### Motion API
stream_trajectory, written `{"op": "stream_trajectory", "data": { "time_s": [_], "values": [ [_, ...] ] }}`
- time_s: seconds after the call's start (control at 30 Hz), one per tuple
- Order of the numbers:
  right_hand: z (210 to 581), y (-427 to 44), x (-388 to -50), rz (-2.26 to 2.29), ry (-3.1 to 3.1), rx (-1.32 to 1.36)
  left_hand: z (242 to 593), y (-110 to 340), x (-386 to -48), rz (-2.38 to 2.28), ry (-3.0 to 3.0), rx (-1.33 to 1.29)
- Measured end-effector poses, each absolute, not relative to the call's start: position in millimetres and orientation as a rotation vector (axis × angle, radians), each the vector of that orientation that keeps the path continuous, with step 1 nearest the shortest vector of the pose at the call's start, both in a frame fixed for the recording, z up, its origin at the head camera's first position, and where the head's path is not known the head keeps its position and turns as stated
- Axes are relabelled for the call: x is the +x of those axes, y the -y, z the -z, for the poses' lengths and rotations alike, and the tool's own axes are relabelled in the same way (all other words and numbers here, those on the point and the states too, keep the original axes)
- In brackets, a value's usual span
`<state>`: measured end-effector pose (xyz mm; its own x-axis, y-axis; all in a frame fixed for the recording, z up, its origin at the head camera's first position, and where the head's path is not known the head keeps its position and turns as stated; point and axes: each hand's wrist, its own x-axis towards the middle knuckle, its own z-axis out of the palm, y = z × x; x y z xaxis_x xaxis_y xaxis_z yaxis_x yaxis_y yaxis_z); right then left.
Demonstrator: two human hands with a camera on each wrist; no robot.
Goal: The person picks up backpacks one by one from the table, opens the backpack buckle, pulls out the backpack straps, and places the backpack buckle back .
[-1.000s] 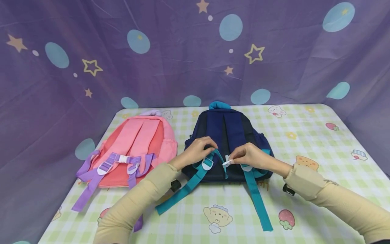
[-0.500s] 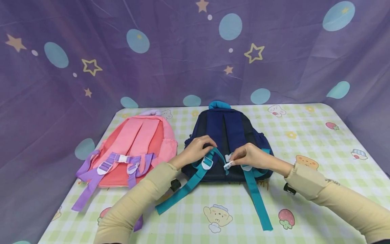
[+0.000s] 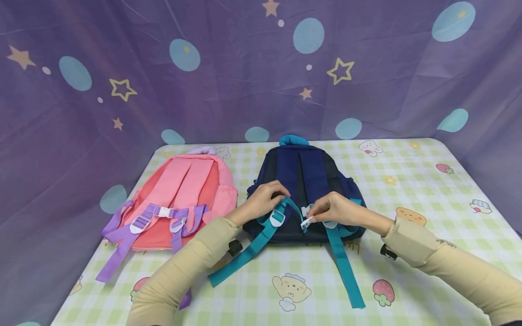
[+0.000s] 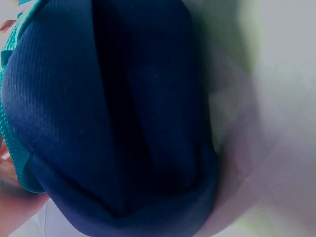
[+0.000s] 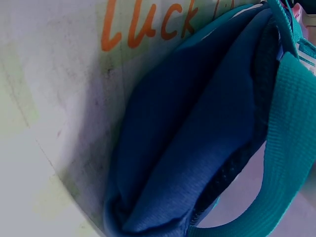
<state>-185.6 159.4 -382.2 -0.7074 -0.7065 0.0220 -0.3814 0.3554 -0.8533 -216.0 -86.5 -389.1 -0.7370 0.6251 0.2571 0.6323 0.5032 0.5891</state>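
Navy backpack [image 3: 288, 167]: left hand [image 3: 263, 199], fingers pinching teal strap [image 3: 293, 205]; right hand [image 3: 336, 209], fingers pinching white buckle piece [image 3: 306, 222]; risk: slack strap may twist the piece askew.

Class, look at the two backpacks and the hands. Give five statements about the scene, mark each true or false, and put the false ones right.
1. The pink backpack lies to the person's left of the navy backpack. True.
2. The right hand pinches a white buckle piece. True.
3. The left hand grips the pink backpack. False: it holds a teal strap on the navy backpack.
4. The navy backpack's top handle is teal. True.
5. The tablecloth is plain black. False: it has pale green checks and cartoon pictures.
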Motion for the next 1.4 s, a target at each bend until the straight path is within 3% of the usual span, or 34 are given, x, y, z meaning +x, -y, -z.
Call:
{"op": "stream_trajectory", "data": {
  "time_s": [1.4],
  "values": [
    [381.3, -163.8, -185.1, 1.087, -2.326, -1.025, 386.7, 85.2, -213.3, 1.027, 2.759, -1.172]
  ]
}}
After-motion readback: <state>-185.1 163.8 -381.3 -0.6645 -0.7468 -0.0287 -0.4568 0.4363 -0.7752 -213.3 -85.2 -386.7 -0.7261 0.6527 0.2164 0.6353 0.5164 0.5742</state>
